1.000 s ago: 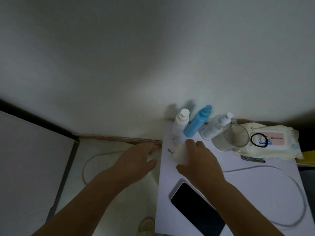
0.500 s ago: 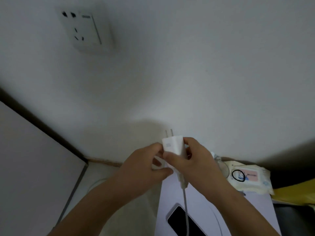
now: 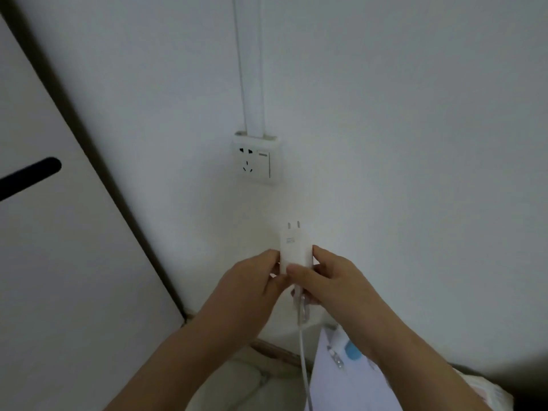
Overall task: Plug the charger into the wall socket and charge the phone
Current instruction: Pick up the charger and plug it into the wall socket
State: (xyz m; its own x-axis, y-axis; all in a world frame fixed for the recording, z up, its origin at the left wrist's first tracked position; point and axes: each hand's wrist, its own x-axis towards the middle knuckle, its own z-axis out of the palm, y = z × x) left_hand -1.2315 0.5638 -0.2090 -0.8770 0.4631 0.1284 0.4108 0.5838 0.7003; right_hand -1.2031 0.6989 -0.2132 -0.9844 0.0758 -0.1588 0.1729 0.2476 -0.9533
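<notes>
Two bare hands hold a white charger (image 3: 295, 247) in the air before a pale wall, its two metal prongs (image 3: 293, 225) pointing up toward the wall socket (image 3: 256, 160) above and slightly left, well apart from it. The left hand (image 3: 252, 287) pinches the charger's left side, thumb and fingers closed narrowly on its lower body. The right hand (image 3: 329, 280) grips the right side, its thumb across the lower front face and its fingers wrapped behind. A white cable (image 3: 304, 363) hangs from the charger's base, running down between the wrists and off the bottom edge. The socket's slots stand unoccupied, a switch (image 3: 264, 164) at its right side and a white conduit (image 3: 251, 63) rising from its top. At lower right, the near-left corner of a white desk (image 3: 332, 381) shows beneath the right forearm, with a blue bottle cap (image 3: 353, 350) partly visible. A white cabinet door (image 3: 53, 232) with a dark handle slot fills the left.
</notes>
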